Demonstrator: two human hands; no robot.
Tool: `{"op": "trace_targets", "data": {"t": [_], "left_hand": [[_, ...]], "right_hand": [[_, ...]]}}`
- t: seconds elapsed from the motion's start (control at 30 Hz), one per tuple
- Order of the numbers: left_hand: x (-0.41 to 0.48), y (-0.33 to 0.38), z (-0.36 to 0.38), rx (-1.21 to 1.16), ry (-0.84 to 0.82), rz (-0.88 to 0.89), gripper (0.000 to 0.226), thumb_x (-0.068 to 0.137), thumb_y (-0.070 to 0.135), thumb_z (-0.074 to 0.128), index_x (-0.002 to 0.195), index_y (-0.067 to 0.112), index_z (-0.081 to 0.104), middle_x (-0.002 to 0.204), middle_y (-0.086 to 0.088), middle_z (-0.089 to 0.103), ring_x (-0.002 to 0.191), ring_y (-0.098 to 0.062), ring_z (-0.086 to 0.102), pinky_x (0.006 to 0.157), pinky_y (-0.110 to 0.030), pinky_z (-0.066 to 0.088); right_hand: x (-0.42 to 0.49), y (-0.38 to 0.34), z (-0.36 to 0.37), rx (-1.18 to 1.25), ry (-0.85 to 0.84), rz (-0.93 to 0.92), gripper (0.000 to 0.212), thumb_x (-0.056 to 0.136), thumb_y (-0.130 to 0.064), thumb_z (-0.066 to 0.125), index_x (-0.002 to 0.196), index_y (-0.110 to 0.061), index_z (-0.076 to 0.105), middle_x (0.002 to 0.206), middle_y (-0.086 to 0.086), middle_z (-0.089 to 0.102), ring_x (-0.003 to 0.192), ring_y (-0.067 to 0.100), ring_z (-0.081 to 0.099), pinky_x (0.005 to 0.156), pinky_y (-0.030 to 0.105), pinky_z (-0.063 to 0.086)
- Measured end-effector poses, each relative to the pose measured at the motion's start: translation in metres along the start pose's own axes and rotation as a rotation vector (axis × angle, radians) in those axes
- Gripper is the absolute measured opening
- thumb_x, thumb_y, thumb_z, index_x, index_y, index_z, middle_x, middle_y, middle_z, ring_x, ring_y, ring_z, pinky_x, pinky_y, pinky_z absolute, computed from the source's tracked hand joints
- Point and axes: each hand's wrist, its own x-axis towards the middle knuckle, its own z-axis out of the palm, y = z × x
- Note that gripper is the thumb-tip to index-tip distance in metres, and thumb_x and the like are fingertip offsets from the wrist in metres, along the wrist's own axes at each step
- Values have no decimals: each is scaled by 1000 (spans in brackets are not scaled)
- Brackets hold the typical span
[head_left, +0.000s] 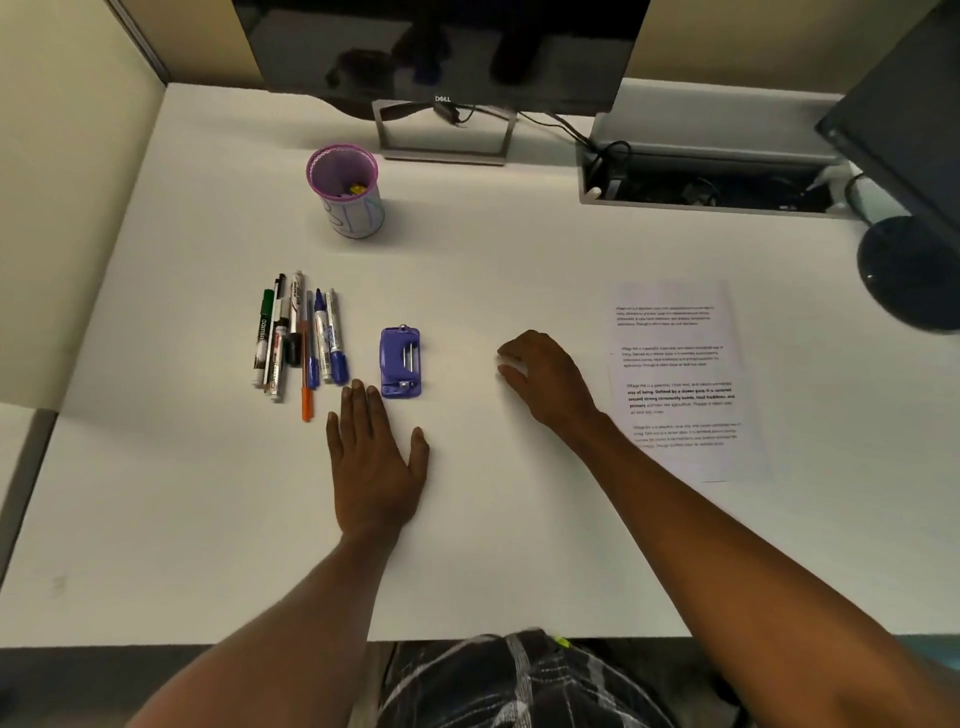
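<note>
My left hand (375, 462) lies flat on the white desk (493, 545), fingers straight, its fingertips just below a small purple hole punch (400, 362) and apart from it. To the punch's right my right hand (545, 379) rests on the desk with fingers loosely curled, holding nothing. A row of several pens and markers (298, 338) lies left of the punch. A printed sheet of paper (680, 379) lies right of my right hand. Behind the pens stands a purple mesh pen cup (347, 189).
A monitor (441, 47) on its stand (444, 132) is at the back centre. A cable tray opening (711, 184) sits back right. A dark round lamp base (909, 273) stands at the right edge. A partition wall (67, 182) bounds the left side.
</note>
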Motion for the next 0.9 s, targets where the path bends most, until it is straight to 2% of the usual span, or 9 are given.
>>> {"op": "trace_targets", "data": {"t": [0.13, 0.23, 0.3, 0.33, 0.43, 0.47, 0.57, 0.7, 0.9], "left_hand": [[-1, 1, -1, 4, -9, -7, 84, 102, 58, 32, 166, 10, 6, 177, -8, 7, 164, -21, -1, 134, -46, 5], [-2, 1, -1, -1, -4, -4, 84, 102, 58, 32, 166, 10, 8, 176, -8, 7, 164, -21, -1, 134, -46, 5], [-1, 1, -1, -3, -3, -6, 84, 102, 58, 32, 166, 10, 8, 177, -8, 7, 164, -21, -1, 133, -46, 6], [-1, 1, -1, -5, -2, -7, 84, 102, 57, 32, 166, 10, 8, 177, -8, 7, 164, -21, -1, 133, -46, 7], [-1, 1, -1, -15, 3, -8, 83, 102, 56, 34, 166, 10, 7, 176, -8, 7, 164, -21, -1, 133, -47, 8], [-1, 1, -1, -11, 4, -7, 83, 102, 55, 35, 166, 10, 8, 176, -8, 7, 164, -21, 0, 133, -48, 9], [-1, 1, -1, -3, 10, -10, 82, 103, 54, 36, 166, 9, 9, 176, -9, 9, 164, -22, 1, 133, -48, 10], [-1, 2, -1, -3, 4, -14, 82, 103, 54, 37, 166, 9, 9, 176, -9, 8, 164, -22, 1, 133, -48, 10], [-1, 1, 0, -4, 2, -10, 83, 103, 53, 39, 166, 8, 9, 176, -9, 7, 164, -22, 0, 133, -48, 10]], "right_hand": [[-8, -1, 5, 2, -9, 4, 22, 93, -15, 70, 114, -9, 70, 112, 3, 64, 110, 21, 58, 87, 32, 49], [-9, -2, 9, 15, -4, 47, 18, 91, -10, 70, 109, -9, 71, 108, 1, 62, 100, 11, 54, 78, 9, 34], [-7, -5, 9, 25, 20, 63, 12, 90, -5, 69, 103, -7, 72, 104, 3, 63, 95, 9, 53, 75, 2, 32], [-5, -6, 9, 13, 25, 48, 9, 91, -4, 68, 99, -6, 72, 102, 5, 65, 96, 12, 55, 76, 5, 34], [-1, -11, 8, -71, 15, 9, 6, 93, -6, 65, 93, -4, 71, 98, 7, 67, 99, 23, 58, 81, 32, 47], [0, -13, 8, -83, 18, 8, 7, 93, -6, 64, 92, -5, 70, 97, 7, 67, 98, 23, 58, 81, 36, 48], [4, -13, 11, -131, 8, 12, 8, 95, -7, 60, 91, -6, 68, 97, 6, 65, 97, 23, 57, 79, 35, 46], [8, -12, 16, -197, -36, 29, 12, 100, -11, 51, 99, -11, 63, 105, 5, 57, 91, 16, 44, 72, 22, 24], [10, -16, 17, -384, -43, -49, 19, 101, -6, 42, 100, -4, 61, 103, 12, 59, 95, 28, 55, 73, 29, 29]]}}
